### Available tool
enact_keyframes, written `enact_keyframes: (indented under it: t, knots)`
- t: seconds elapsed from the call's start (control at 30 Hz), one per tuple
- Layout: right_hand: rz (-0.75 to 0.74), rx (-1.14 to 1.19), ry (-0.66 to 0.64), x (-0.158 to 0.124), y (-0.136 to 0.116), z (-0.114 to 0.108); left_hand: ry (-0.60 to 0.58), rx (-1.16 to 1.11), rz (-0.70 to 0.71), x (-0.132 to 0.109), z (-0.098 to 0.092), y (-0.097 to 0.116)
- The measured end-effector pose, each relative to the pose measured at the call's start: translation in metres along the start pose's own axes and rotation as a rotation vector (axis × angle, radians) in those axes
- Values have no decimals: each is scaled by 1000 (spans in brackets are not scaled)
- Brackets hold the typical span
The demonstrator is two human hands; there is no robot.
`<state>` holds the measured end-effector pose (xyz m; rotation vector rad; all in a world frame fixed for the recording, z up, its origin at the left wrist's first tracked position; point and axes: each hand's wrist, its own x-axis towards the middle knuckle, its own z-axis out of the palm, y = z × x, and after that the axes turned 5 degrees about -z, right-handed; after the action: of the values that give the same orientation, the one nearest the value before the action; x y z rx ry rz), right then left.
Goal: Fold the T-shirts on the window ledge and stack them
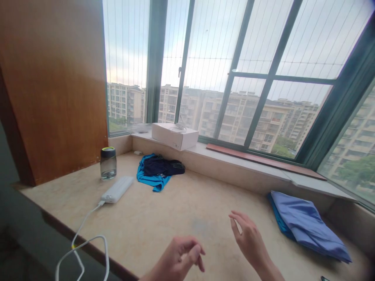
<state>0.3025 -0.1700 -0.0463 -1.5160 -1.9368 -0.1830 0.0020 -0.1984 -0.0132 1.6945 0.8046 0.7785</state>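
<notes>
My left hand hovers low over the stone window ledge, its fingers curled loosely inward with nothing in them. My right hand is just to its right, fingers stretched out and slightly apart, empty. A folded blue-violet cloth lies on the ledge to the right of my right hand. Farther back, a crumpled blue and dark garment lies near the window step.
A white power bank with a white cable trails off the front edge. A clear jar with a dark lid stands by the wooden panel. A white box sits on the raised sill.
</notes>
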Motion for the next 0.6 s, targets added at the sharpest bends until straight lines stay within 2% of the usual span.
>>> enact_keyframes:
  t: [0.07,0.13,0.17,0.23,0.3,0.4,0.5,0.6]
  knots:
    - [13,73,27,-9,-4,6,140,286,81,26,-30,12]
    - [46,128,58,-17,2,10,277,618,184,63,-64,10]
    - [63,148,74,-19,5,11,311,786,181,83,-82,5]
    - [81,170,97,-22,11,13,336,1086,-23,123,-118,-12]
    - [73,173,109,-22,12,13,398,1141,-158,156,-151,-32]
    - [16,159,127,-19,10,13,504,1175,-352,187,-188,-58]
    - [-106,142,135,-16,14,17,565,1184,-505,204,-208,-76]
    - [-252,97,125,-14,28,25,603,1184,-578,217,-218,-86]
